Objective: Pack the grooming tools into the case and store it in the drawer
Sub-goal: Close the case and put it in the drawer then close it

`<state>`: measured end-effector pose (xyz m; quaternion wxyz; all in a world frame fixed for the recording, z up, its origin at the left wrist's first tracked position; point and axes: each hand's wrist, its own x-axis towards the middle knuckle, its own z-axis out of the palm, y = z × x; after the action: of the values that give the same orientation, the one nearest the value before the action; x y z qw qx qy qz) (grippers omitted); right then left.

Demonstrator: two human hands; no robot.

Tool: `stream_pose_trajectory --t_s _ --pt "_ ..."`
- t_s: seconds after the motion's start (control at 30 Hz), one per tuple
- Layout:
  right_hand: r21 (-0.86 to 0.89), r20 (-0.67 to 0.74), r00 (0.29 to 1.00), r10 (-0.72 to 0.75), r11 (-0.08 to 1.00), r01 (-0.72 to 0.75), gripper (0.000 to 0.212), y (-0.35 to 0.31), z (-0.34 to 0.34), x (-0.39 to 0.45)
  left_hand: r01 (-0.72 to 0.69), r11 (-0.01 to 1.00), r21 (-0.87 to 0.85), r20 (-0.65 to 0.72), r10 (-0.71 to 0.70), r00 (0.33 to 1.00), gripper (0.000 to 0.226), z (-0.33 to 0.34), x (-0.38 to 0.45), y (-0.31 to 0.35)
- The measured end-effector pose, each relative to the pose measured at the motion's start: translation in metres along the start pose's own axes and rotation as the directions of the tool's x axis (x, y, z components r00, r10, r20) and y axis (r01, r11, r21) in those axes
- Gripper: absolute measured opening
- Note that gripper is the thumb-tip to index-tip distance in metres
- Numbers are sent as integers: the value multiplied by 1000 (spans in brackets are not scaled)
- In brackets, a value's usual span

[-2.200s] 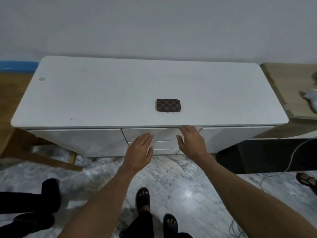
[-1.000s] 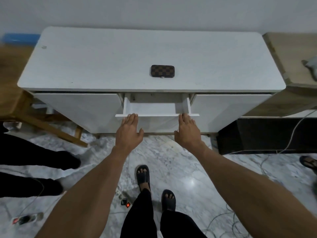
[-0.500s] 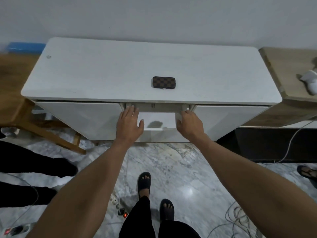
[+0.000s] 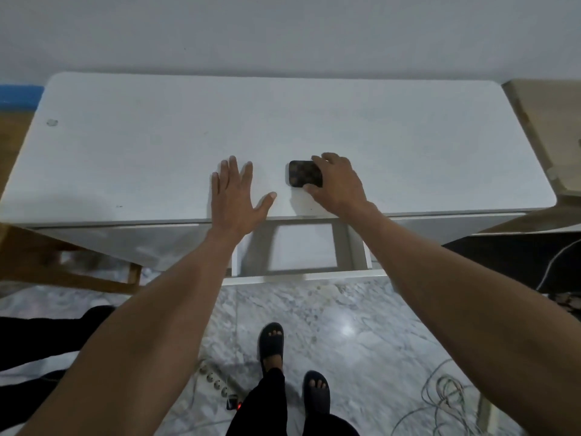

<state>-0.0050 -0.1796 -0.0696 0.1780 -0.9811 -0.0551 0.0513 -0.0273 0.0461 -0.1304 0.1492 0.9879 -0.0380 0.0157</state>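
Right hand (image 4: 338, 184) closes its grip on the checkered case (image 4: 304, 173), which lies on the white surface (image 4: 141, 158) near the front edge. Left hand (image 4: 234, 191) lies flat, empty. Drawer (image 4: 303, 247) stands open directly below. Recommend lifting level, lowering inside squarely.

Your path into the open white drawer (image 4: 303, 247) is clear from above; only the white worktop (image 4: 157, 146) edge overhangs its back.
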Motion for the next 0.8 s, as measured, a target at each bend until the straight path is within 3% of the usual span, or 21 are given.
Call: stream_pose_trajectory --t_s 0.27,0.6,0.8 --pt "-141 175 984 21 990 4 69 -4 7 28 2 993 119 -64 5 998 86 15 0 -4" --pt "-96 109 994 -27 995 38 61 -6 0 2 -19 994 110 -88 29 996 85 14 -1 -5" --pt "-37 11 987 -158 987 158 65 -8 -5 -44 -30 992 123 -107 43 993 86 18 -1 -7"
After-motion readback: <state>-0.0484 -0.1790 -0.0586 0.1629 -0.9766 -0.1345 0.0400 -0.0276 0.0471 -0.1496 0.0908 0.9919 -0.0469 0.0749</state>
